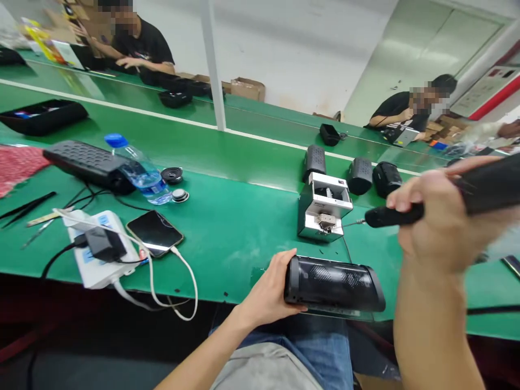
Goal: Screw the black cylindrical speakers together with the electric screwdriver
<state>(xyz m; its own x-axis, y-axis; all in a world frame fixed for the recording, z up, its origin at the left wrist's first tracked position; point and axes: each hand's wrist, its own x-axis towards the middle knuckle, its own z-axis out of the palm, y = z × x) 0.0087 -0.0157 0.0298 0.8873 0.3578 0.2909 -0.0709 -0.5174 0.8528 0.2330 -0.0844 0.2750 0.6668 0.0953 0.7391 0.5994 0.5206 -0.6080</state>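
My left hand (268, 290) grips the end of a black cylindrical speaker (333, 284), which rests near the green bench's front edge. My right hand (439, 216) is raised at the right and wraps around a black electric screwdriver (442, 197). Its thin metal bit points left, ending close to a white and steel holding jig (323, 205), and I cannot tell if they touch. Beyond the jig stand several black speaker housings, including one (314, 162) behind it and another (360, 176) to its right.
A smartphone (154, 233) and a white power strip (99, 249) with tangled cables lie at the left, near a water bottle (140, 169) and a black speaker housing (87, 165). A co-worker (410, 105) sits across the bench at the far right, and another (140, 46) at the far left.
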